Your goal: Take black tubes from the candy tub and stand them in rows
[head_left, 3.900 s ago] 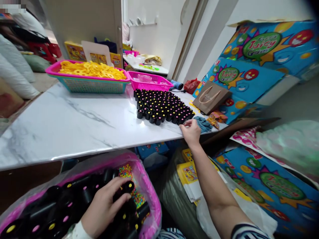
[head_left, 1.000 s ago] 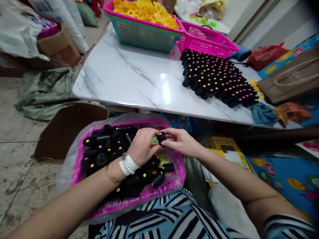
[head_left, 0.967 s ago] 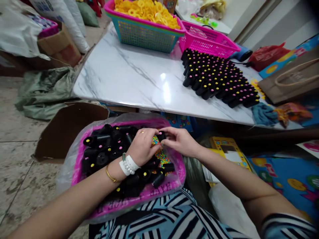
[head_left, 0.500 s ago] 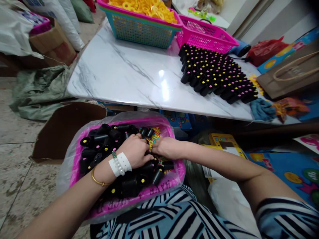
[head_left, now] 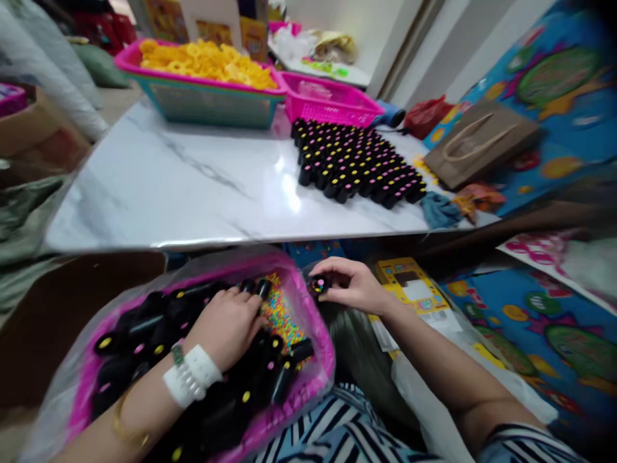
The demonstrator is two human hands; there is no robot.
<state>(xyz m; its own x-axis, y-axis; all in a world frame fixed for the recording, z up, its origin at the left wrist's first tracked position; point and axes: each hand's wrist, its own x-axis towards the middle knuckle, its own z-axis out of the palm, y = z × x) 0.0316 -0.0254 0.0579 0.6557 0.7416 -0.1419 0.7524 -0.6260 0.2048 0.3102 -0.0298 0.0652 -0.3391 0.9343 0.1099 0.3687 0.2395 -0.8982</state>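
In the head view my right hand [head_left: 349,283] is raised just past the right rim of a pink basin [head_left: 315,321]. Pinched between its thumb and fingers is a small black cylinder [head_left: 317,287], with a pink dot showing at its end. My left hand [head_left: 229,325] reaches down into the basin, fingers curled over the black pieces; whatever they grip is hidden. Many black cylinders [head_left: 144,325] with yellow or pink dots lie jumbled around that hand. Tiny multicoloured beads [head_left: 279,315] are heaped along the basin's right side. Clear plastic lines the basin.
Beyond the basin stands a white marbled table [head_left: 193,193]. On it are tight rows of upright black cylinders [head_left: 357,161], a teal basket [head_left: 212,106] of yellow rings, a pink basket [head_left: 332,103] and a brown paper bag [head_left: 482,145]. A cardboard box [head_left: 72,321] is at left.
My right hand has come up out of the basin and moved right, over its rim, with a black cylinder in it. My left hand stays among the pieces. The camera view has shifted.
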